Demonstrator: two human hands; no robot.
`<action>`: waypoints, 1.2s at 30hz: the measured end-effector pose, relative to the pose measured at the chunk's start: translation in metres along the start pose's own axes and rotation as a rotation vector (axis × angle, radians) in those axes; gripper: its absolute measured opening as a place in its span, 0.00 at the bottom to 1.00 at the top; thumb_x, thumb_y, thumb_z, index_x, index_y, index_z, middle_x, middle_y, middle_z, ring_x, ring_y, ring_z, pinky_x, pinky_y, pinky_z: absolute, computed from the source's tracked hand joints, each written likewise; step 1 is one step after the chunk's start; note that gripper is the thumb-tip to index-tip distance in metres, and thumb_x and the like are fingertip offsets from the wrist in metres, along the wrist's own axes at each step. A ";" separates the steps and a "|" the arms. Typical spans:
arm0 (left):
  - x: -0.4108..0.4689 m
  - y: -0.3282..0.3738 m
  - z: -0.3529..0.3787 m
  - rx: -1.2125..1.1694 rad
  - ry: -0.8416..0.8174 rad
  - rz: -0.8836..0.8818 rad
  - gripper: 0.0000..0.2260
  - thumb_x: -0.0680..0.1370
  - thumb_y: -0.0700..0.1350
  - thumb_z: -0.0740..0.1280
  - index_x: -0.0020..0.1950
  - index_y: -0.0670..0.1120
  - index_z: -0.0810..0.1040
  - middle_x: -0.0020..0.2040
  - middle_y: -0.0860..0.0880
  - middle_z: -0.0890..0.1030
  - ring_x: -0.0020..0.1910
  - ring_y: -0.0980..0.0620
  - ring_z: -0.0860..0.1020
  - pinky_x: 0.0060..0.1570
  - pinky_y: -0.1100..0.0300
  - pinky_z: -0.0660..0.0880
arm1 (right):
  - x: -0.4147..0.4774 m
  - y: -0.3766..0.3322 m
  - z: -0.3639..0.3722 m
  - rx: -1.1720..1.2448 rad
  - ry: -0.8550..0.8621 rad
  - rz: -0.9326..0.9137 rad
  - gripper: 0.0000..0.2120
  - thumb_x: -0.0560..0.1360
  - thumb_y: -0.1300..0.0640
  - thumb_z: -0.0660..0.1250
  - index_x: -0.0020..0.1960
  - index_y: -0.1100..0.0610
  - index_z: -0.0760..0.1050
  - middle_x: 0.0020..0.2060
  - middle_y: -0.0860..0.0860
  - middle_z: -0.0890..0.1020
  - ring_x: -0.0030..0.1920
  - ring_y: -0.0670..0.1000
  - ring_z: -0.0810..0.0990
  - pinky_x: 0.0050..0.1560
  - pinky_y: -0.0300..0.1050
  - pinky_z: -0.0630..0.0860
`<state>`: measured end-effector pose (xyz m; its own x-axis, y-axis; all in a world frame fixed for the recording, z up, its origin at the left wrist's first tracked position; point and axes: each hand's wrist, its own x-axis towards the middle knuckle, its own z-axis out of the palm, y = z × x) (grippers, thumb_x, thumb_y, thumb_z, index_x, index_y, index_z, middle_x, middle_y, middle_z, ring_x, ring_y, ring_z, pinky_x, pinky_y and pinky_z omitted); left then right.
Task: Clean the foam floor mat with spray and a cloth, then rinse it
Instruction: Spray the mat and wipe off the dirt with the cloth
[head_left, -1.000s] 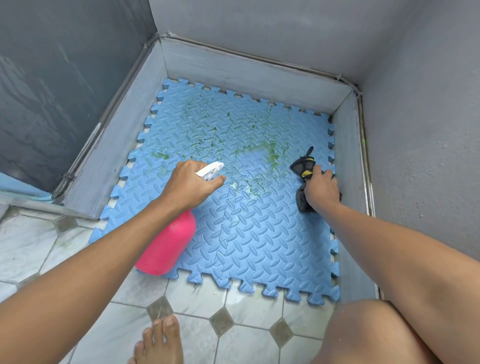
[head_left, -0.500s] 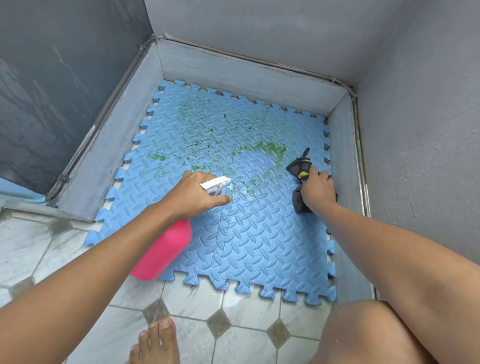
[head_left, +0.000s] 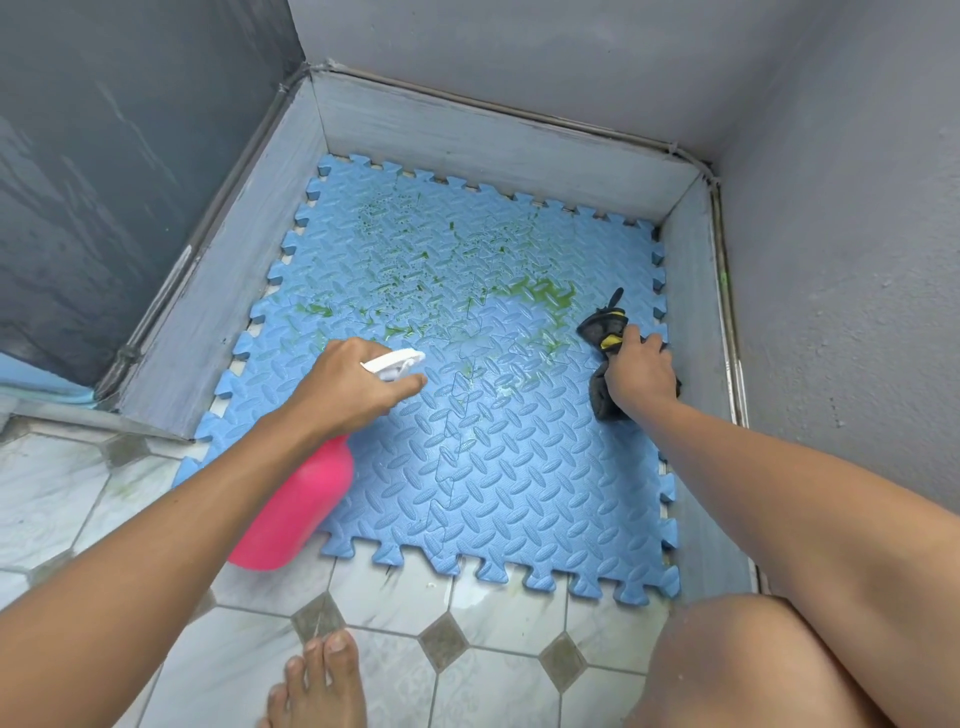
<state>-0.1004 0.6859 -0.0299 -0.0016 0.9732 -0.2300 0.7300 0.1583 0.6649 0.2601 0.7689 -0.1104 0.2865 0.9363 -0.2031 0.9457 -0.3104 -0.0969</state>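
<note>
Both hands busy: left hand (head_left: 348, 384) grips pink spray bottle (head_left: 293, 512) by its white trigger head (nozzle aimed at mat middle), right hand (head_left: 641, 371) curls over dark cloth (head_left: 602, 327), pressing it on blue foam mat (head_left: 519, 467) near its right edge; green stains (head_left: 545, 293) across far half, mat lies on tiled floor (head_left: 493, 623) in grey corner

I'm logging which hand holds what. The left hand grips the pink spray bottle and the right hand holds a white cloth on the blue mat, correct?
Not quite. In the head view the cloth is black with yellow trim, not white. The rest stands: the left hand grips the pink spray bottle and the right hand holds the cloth on the blue mat.
</note>
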 end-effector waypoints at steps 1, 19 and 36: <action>0.000 0.000 -0.003 -0.012 0.050 -0.032 0.26 0.66 0.65 0.69 0.33 0.40 0.75 0.28 0.44 0.80 0.35 0.42 0.81 0.43 0.46 0.79 | -0.001 -0.001 -0.001 0.004 0.000 0.010 0.22 0.81 0.59 0.60 0.74 0.58 0.60 0.68 0.64 0.67 0.68 0.66 0.67 0.63 0.59 0.70; 0.004 -0.011 -0.022 -0.045 0.305 -0.025 0.22 0.75 0.55 0.74 0.32 0.45 0.67 0.28 0.48 0.70 0.31 0.48 0.70 0.37 0.53 0.64 | -0.087 -0.117 0.024 0.106 -0.214 -0.981 0.19 0.79 0.50 0.63 0.70 0.46 0.73 0.58 0.51 0.75 0.59 0.57 0.76 0.53 0.52 0.77; 0.002 -0.026 -0.022 -0.031 0.230 -0.126 0.21 0.75 0.55 0.74 0.33 0.46 0.69 0.29 0.48 0.72 0.33 0.49 0.71 0.38 0.54 0.64 | -0.108 -0.118 0.029 0.079 -0.147 -1.001 0.24 0.77 0.40 0.65 0.70 0.47 0.73 0.59 0.53 0.75 0.59 0.57 0.74 0.55 0.52 0.77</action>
<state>-0.1341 0.6879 -0.0323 -0.2493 0.9572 -0.1471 0.6925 0.2824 0.6638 0.1131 0.6999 -0.1050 -0.6589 0.7441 -0.1102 0.7262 0.5911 -0.3511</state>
